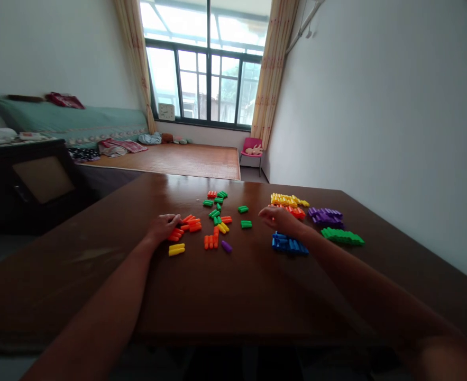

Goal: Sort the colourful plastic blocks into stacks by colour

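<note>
Small plastic pieces shaped like short rounded pegs lie on the dark brown table, many in joined groups. My left hand rests at the left of the loose scatter, its fingers stretched over the edge of some orange pieces. Over on the right, my right hand hovers beside a pile of orange pieces, with loosely bent fingers and nothing visible in them. Just below its wrist is a pile of blue pieces. Between my hands are green pieces and a single purple piece.
More sorted piles stand at the right: yellow, purple and green. A yellow pair lies nearer me on the left. Beyond the table are a bed, a pink chair and a dark cabinet.
</note>
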Available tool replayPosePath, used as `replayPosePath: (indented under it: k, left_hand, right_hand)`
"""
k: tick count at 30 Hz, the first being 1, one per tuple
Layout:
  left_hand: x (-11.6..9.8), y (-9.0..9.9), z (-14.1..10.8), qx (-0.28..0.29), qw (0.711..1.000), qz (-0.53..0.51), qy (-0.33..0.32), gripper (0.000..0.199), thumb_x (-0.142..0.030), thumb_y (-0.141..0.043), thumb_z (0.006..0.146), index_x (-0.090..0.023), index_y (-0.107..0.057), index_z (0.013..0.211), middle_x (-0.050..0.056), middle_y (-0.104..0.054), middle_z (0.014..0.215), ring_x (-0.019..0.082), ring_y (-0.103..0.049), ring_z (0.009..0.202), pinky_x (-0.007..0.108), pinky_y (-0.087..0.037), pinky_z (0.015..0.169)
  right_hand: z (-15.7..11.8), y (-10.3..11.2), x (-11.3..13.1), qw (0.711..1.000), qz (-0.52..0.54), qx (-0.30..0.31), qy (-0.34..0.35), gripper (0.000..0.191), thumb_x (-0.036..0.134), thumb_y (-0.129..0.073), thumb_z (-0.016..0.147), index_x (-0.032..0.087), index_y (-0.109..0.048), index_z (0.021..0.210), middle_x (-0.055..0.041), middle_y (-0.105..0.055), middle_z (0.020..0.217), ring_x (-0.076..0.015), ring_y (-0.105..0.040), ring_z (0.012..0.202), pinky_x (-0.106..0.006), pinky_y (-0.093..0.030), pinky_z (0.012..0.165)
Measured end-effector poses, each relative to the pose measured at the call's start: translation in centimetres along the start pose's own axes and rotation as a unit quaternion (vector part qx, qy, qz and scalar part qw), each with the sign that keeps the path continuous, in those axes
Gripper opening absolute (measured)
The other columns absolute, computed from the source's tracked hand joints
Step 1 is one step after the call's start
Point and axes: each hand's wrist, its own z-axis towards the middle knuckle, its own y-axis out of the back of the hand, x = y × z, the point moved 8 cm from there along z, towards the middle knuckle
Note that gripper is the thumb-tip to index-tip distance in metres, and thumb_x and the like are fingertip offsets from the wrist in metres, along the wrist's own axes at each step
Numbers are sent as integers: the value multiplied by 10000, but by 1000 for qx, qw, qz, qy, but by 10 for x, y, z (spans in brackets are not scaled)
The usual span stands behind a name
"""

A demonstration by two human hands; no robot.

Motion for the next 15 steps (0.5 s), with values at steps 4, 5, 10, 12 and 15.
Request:
replayPosePath:
  k: [4,5,10,12,15]
  left_hand:
    - [-8,1,-3,-1,997,48,-59,522,-565,-388,827,-196,-756,847,63,-758,890,226,-679,787,282,-475,668]
    - [-9,2,-4,1,997,49,-61,521,-562,-384,831,-197,-755,846,60,-758,896,225,-678,797,280,-473,678]
    - [-11,3,-7,2,998,40,-57,522,-568,-382,832,-201,-754,829,53,-757,875,220,-673,782,283,-466,707]
    - [-10,2,-6,2,997,36,-62,529,-573,-386,823,-196,-757,826,54,-756,863,220,-670,766,284,-463,692]
    - [-7,0,-3,5,998,31,-63,540,-593,-392,806,-196,-758,823,48,-754,845,220,-664,751,277,-460,659]
  right_hand:
    - [18,-71,87,994,39,90,53,159,310,-605,850,193,-674,931,-45,-688,893,-159,-624,764,-260,-464,693]
    - [21,-83,97,993,38,98,50,183,347,-618,843,186,-672,912,-50,-686,877,-168,-621,759,-265,-460,681]
    - [24,-106,101,993,62,96,2,241,366,-751,723,172,-653,828,-47,-678,833,-170,-603,731,-262,-441,634]
    - [19,-107,95,986,110,122,-25,192,299,-749,724,178,-659,843,-17,-671,776,-149,-600,692,-244,-437,612]
    - [8,-95,86,975,173,135,-35,175,194,-712,734,187,-677,905,2,-670,776,-133,-615,705,-227,-456,627]
